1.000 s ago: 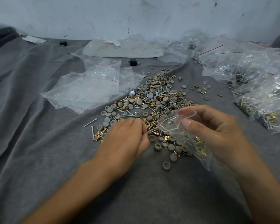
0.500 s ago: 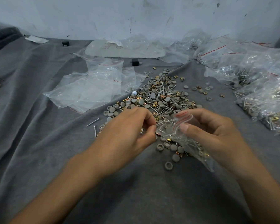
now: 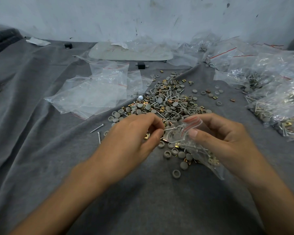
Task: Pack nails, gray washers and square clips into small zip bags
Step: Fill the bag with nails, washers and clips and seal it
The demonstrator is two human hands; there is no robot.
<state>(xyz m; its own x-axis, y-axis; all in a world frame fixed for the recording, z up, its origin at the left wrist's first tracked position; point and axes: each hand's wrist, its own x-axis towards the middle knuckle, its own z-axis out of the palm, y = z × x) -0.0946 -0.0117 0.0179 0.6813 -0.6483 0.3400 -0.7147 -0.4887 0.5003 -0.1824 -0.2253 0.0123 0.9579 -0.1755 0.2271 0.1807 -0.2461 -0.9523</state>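
pinching nail [image 3: 170,129] in left hand [image 3: 134,133] at bag [image 3: 185,141] mouth, gripping part-filled bag in right hand [image 3: 224,138], over near edge of pile [image 3: 168,102] mid-cloth [image 3: 41,150], filled bags [image 3: 275,99] at right edge

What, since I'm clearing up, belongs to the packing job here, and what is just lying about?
Job: left hand pinching a nail; right hand holding the zip bag; parts pile; empty bags; filled bags.
Lying about: black block; white scrap; pale board.

Nail [image 3: 170,129] at zip bag [image 3: 182,141] mouth (bag part-filled).
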